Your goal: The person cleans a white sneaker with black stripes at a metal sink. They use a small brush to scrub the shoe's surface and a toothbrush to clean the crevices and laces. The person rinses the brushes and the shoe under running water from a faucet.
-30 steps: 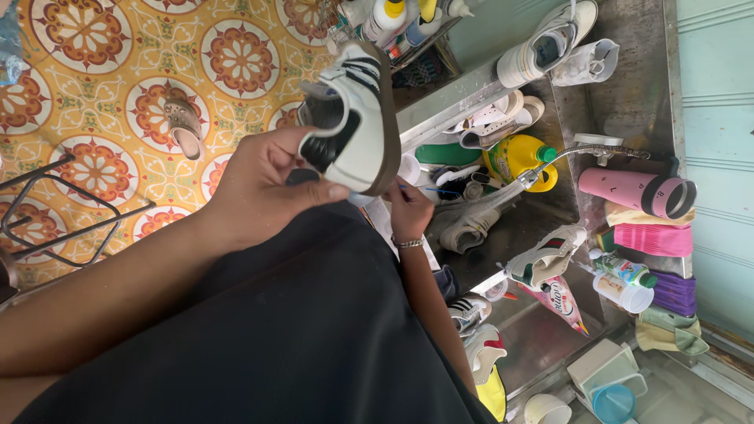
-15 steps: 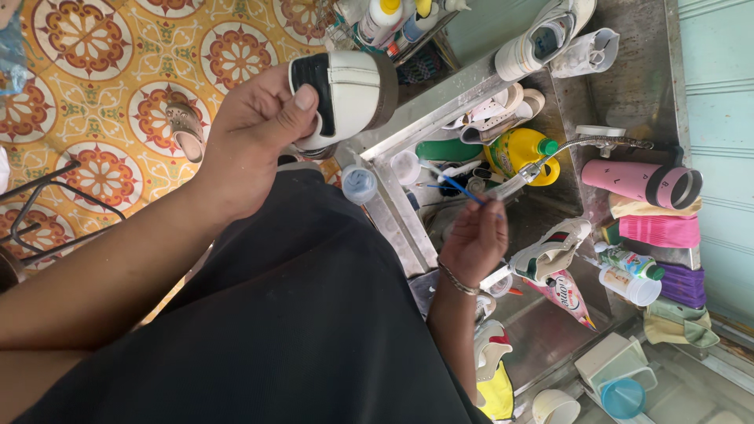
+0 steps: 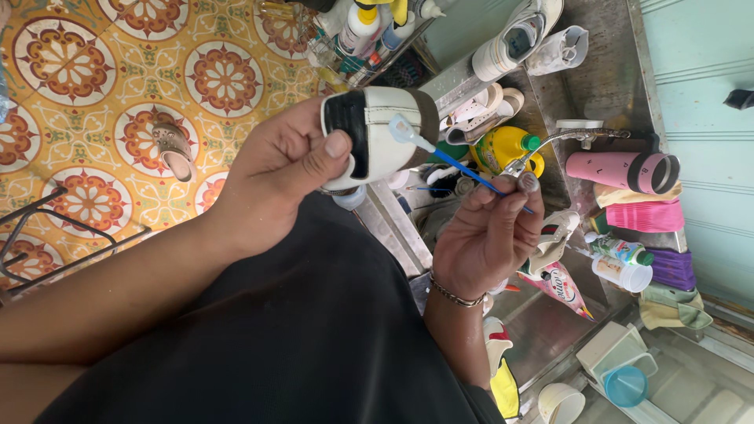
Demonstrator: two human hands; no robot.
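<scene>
Head view: left hand (image 3: pixel 275 177) fingers clamped on smooth white leather sneaker (image 3: pixel 381 133); right hand (image 3: pixel 487 232) fingers pinching slim blue-handled brush (image 3: pixel 459 166).

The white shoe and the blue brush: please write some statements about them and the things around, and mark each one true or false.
1. The left hand holds a white shoe with a dark heel patch. True.
2. The right hand holds a red sponge. False: it holds a thin brush with a blue handle.
3. The brush head touches the shoe. True.
4. The yellow bottle has a green cap. True.
5. The pink tumbler stands upright on the floor. False: it lies on its side on the metal shelf.
6. A sandal lies in the sink. False: it lies on the patterned floor tiles.
</scene>
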